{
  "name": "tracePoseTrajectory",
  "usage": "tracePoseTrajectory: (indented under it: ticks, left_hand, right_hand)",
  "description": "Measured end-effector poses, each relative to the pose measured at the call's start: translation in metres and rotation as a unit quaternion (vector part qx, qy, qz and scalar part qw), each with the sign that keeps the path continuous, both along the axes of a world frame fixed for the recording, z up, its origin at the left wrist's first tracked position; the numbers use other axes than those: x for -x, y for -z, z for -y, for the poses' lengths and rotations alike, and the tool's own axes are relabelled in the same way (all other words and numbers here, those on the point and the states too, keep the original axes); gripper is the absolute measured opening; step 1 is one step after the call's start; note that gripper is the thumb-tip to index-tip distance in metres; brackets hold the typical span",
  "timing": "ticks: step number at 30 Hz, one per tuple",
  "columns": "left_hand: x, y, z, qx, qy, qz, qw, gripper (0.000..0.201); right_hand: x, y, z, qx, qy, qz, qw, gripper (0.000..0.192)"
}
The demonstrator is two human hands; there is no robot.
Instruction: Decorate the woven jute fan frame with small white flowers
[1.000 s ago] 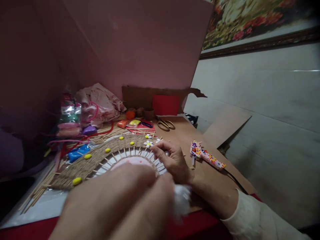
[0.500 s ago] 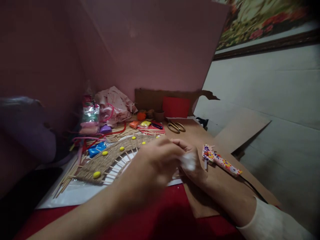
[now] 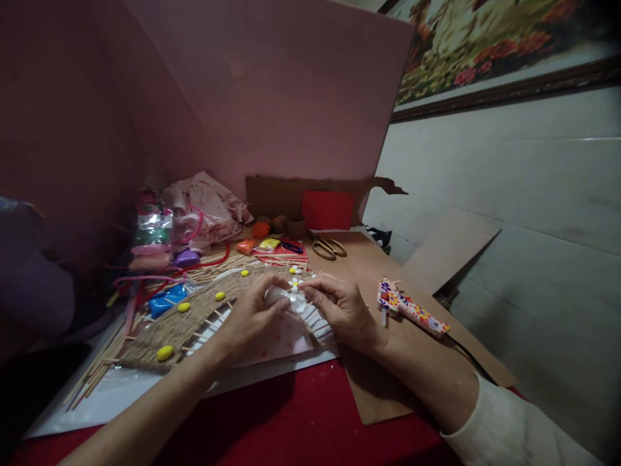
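A woven straw arch with yellow beads lies on a white sheet, over a fan of thin wooden sticks around a pink centre. My left hand and my right hand meet above the arch's right end. Both pinch a small lump of white soft material between their fingertips. Small white flowers with yellow middles sit on the arch just beyond my fingers.
A flower-patterned glue gun with a black cord lies on brown cardboard to the right. Gold scissors, a red card, small cups, coloured clay packets and a pink cloth crowd the back. A pink board stands behind.
My left hand has pulled back from close to the camera and settled over the arch. The white lump now sits between both hands' fingertips. The view has shifted slightly.
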State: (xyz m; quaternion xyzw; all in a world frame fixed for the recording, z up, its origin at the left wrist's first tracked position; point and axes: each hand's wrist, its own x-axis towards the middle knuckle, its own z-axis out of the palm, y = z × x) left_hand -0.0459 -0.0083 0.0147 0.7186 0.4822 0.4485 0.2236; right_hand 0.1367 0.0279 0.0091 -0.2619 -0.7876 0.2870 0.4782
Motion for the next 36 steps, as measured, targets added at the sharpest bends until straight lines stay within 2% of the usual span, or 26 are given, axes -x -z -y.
tracePoseTrajectory:
  ticks: [5, 11, 14, 16, 18, 20, 23, 25, 26, 28, 29, 31, 33, 36]
  left_hand:
    - [0.009, 0.005, -0.003, -0.020, -0.006, -0.002, 1.000, 0.016]
    - [0.009, 0.000, 0.002, -0.033, -0.013, 0.010, 0.999, 0.017]
    - [0.008, -0.001, 0.004, -0.007, -0.008, 0.054, 0.998, 0.020]
    - [0.007, -0.001, 0.006, 0.059, 0.001, 0.126, 0.990, 0.022]
    - [0.005, -0.003, 0.007, 0.142, 0.013, 0.219, 0.965, 0.023]
    - [0.003, -0.004, 0.007, 0.211, 0.022, 0.309, 0.927, 0.023]
    - [0.002, -0.005, 0.007, 0.257, 0.031, 0.385, 0.886, 0.025]
    - [0.003, -0.005, 0.006, 0.247, 0.037, 0.364, 0.897, 0.026]
    - [0.004, -0.005, 0.006, 0.215, 0.026, 0.327, 0.920, 0.026]
    - [0.006, -0.006, 0.007, 0.089, -0.035, 0.209, 0.973, 0.024]
    - [0.007, -0.006, 0.008, 0.010, -0.076, 0.142, 0.987, 0.021]
    - [0.007, -0.006, 0.011, -0.111, -0.131, 0.044, 0.984, 0.013]
    - [0.005, -0.005, 0.015, -0.119, -0.119, 0.021, 0.986, 0.012]
    - [-0.001, -0.002, 0.018, -0.027, -0.051, 0.061, 0.996, 0.017]
  right_hand:
    - [0.000, -0.002, 0.000, -0.003, -0.014, 0.009, 1.000, 0.015]
    - [0.001, -0.004, 0.002, -0.004, 0.015, 0.050, 0.999, 0.015]
    - [0.001, -0.005, 0.001, 0.022, 0.003, 0.068, 0.997, 0.012]
    - [0.001, -0.005, 0.001, 0.078, -0.026, 0.060, 0.995, 0.011]
    - [0.002, -0.004, 0.001, 0.163, -0.071, 0.029, 0.984, 0.009]
    - [0.003, -0.002, 0.001, 0.257, -0.121, -0.024, 0.958, 0.008]
    - [0.005, 0.002, 0.002, 0.356, -0.189, -0.104, 0.909, 0.015]
    - [0.006, 0.003, 0.003, 0.379, -0.217, -0.133, 0.890, 0.016]
    - [0.006, 0.003, 0.003, 0.378, -0.221, -0.141, 0.888, 0.016]
    - [0.007, 0.003, 0.003, 0.361, -0.204, -0.149, 0.897, 0.017]
    - [0.007, 0.002, 0.003, 0.349, -0.190, -0.152, 0.905, 0.018]
    - [0.008, 0.002, 0.005, 0.325, -0.156, -0.147, 0.921, 0.019]
    - [0.009, 0.002, 0.007, 0.301, -0.127, -0.125, 0.937, 0.018]
    - [0.009, 0.003, 0.012, 0.256, -0.086, -0.085, 0.959, 0.013]
